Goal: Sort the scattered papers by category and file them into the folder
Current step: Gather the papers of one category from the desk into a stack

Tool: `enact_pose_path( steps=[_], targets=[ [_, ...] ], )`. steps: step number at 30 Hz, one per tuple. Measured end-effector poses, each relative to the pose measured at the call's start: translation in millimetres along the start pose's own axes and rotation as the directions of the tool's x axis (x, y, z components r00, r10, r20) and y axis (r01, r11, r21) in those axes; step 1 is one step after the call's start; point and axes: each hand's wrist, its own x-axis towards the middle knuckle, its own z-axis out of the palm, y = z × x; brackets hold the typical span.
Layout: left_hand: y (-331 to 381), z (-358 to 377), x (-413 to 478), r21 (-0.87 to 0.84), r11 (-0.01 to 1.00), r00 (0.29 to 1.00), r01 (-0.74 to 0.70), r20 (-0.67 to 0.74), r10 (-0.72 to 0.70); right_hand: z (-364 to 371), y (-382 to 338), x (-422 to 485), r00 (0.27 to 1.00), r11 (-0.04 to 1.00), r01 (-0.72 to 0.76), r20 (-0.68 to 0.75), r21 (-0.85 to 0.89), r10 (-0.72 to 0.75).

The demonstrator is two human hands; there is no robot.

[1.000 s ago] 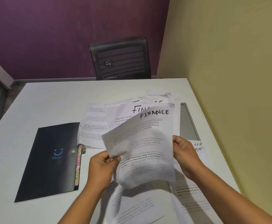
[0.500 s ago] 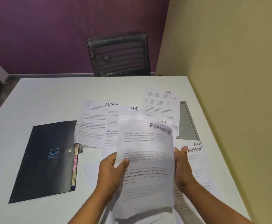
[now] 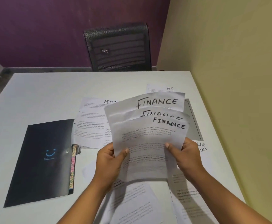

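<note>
Three sheets headed FINANCE (image 3: 148, 131) are fanned upright above the white table (image 3: 51, 94). My left hand (image 3: 109, 160) grips their left edge, thumb on the front sheet. My right hand (image 3: 185, 154) grips the right edge the same way. A black folder (image 3: 39, 162) with a blue smiley and coloured tabs lies closed at the left. An ADMIN sheet (image 3: 93, 120) lies behind the fan, an HR sheet (image 3: 161, 88) farther back, and more HR and ADMIN sheets (image 3: 202, 147) at the right. Other printed sheets (image 3: 135, 206) lie under my arms.
A black mesh chair (image 3: 117, 47) stands behind the table's far edge. A yellow wall (image 3: 229, 78) runs along the table's right side. A grey flat panel (image 3: 195, 123) lies by that wall, partly under the held sheets.
The held sheets have been raised and spread, so three FINANCE headings show instead of one. Both hands shifted slightly upward on the sheets' edges.
</note>
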Motion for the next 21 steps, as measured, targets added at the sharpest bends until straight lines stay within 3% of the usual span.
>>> enact_pose_path(
  steps=[5, 9, 12, 17, 21],
  targets=[
    [11.1, -0.7, 14.8, 0.111, 0.982, 0.988, -0.15, 0.047, 0.146, -2.5, -15.6, 7.2, 0.994, 0.995, 0.091, 0.057, 0.044, -0.094],
    [10.4, -0.5, 27.5, 0.231, 0.955, 0.983, -0.186, 0.054, 0.178, -0.6, -16.0, 8.1, 0.967, 0.982, 0.181, 0.194, -0.06, -0.166],
    [2.0, 3.3, 36.3, 0.265, 0.953, 0.989, -0.143, 0.084, 0.125, 0.1, -8.0, 13.8, 0.97, 0.991, 0.136, 0.203, 0.004, -0.134],
    [-16.4, 5.3, 55.3, 0.216, 0.974, 0.998, -0.066, 0.007, 0.066, 1.8, 14.9, 34.9, 0.986, 0.993, 0.015, 0.169, -0.117, 0.005],
    [-33.8, 7.5, 70.5, 0.211, 0.977, 0.999, -0.012, 0.039, 0.004, 8.0, 41.8, 46.1, 0.977, 0.988, -0.062, 0.195, -0.142, 0.089]
  ],
)
